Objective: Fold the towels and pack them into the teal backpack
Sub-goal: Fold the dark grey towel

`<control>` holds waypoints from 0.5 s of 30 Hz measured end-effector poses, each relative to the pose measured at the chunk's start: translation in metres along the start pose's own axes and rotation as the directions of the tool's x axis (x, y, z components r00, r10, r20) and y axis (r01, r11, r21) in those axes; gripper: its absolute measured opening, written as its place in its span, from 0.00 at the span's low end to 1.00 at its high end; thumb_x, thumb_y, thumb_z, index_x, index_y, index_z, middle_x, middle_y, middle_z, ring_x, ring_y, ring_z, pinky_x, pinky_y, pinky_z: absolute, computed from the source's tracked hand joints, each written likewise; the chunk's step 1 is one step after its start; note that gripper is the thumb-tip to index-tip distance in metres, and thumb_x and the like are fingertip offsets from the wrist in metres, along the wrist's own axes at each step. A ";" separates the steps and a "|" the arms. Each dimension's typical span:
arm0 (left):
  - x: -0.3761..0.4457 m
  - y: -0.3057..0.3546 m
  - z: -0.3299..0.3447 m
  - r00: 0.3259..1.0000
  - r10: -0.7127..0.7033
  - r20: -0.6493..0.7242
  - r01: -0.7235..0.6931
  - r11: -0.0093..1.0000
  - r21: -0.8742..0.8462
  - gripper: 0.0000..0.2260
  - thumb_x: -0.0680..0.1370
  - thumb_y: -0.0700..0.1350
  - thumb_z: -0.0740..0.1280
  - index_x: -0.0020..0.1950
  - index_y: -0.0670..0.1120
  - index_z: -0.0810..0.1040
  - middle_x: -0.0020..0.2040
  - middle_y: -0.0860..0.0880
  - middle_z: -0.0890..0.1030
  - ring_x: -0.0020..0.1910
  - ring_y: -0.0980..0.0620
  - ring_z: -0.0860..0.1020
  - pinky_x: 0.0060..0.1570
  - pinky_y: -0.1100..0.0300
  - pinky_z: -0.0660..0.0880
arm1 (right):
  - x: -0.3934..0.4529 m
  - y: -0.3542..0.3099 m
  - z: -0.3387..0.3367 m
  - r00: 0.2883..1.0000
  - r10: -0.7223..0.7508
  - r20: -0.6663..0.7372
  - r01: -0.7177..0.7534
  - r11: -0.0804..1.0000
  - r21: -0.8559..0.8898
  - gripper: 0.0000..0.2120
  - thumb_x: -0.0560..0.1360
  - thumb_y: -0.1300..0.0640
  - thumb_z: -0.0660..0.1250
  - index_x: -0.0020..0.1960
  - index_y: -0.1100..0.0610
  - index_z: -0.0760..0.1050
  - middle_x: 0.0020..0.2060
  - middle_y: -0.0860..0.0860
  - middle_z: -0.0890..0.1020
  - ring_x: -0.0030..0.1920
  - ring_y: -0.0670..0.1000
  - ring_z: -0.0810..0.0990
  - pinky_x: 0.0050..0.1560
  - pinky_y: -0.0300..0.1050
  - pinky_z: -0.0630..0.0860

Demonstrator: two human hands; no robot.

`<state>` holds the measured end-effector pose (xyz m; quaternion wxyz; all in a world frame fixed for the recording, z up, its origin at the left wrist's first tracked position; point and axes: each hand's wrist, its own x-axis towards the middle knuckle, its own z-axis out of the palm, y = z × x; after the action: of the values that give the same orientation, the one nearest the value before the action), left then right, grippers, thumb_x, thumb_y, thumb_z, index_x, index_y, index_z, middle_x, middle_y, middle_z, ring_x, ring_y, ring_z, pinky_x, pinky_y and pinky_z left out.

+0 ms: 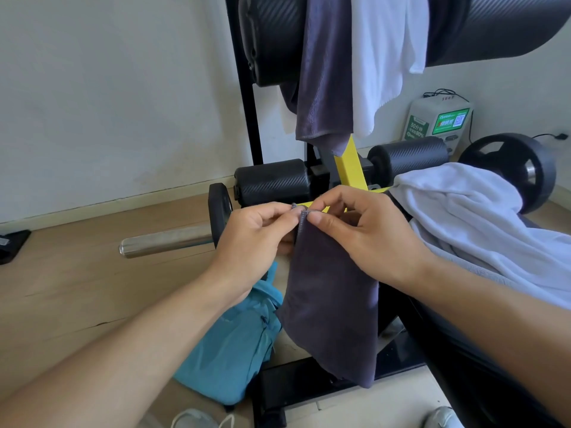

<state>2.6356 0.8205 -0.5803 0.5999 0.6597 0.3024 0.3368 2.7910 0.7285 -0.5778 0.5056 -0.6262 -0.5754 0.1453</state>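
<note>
A dark grey towel (330,304) hangs doubled over in front of me. My left hand (256,239) and my right hand (361,233) pinch its top corners together at the centre of the view. Below it on the floor lies the teal backpack (231,344), partly hidden by my left forearm and the towel. A white towel (482,223) lies crumpled on the bench at the right. Another dark grey towel (324,72) and another white towel (386,57) hang over the black roller pad at the top.
A black and yellow exercise bench frame (352,168) stands right behind the hands. A barbell (167,242) with a weight plate lies on the wooden floor at the left, another plate (519,168) at the right. A white and green box (438,122) stands by the wall.
</note>
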 end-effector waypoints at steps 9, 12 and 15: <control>0.000 0.002 0.004 0.996 0.007 0.085 -0.003 0.999 -0.047 0.15 0.84 0.40 0.61 0.47 0.47 0.88 0.45 0.43 0.88 0.45 0.48 0.86 0.45 0.57 0.82 | 0.001 0.003 -0.002 0.998 0.022 -0.057 -0.021 1.000 0.015 0.03 0.77 0.52 0.73 0.45 0.46 0.81 0.35 0.48 0.81 0.35 0.56 0.80 0.39 0.49 0.77; 0.000 0.003 0.004 0.997 -0.015 0.073 0.021 0.997 -0.073 0.17 0.84 0.41 0.61 0.42 0.47 0.87 0.42 0.44 0.87 0.41 0.49 0.86 0.42 0.58 0.82 | 0.002 0.005 -0.002 0.998 0.026 -0.061 -0.026 1.000 0.002 0.03 0.76 0.51 0.75 0.44 0.47 0.81 0.33 0.45 0.80 0.31 0.48 0.75 0.35 0.39 0.72; 0.000 0.002 0.002 0.997 0.009 0.077 -0.006 0.999 -0.036 0.13 0.83 0.44 0.64 0.46 0.46 0.87 0.44 0.43 0.88 0.44 0.47 0.86 0.46 0.54 0.82 | 0.002 0.006 -0.001 0.997 0.038 -0.061 -0.037 0.999 0.012 0.04 0.75 0.50 0.75 0.44 0.47 0.81 0.32 0.45 0.80 0.29 0.44 0.73 0.34 0.35 0.70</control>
<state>2.6371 0.8189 -0.5783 0.6216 0.6625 0.2704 0.3187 2.7957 0.7309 -0.5813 0.5236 -0.6385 -0.5468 0.1385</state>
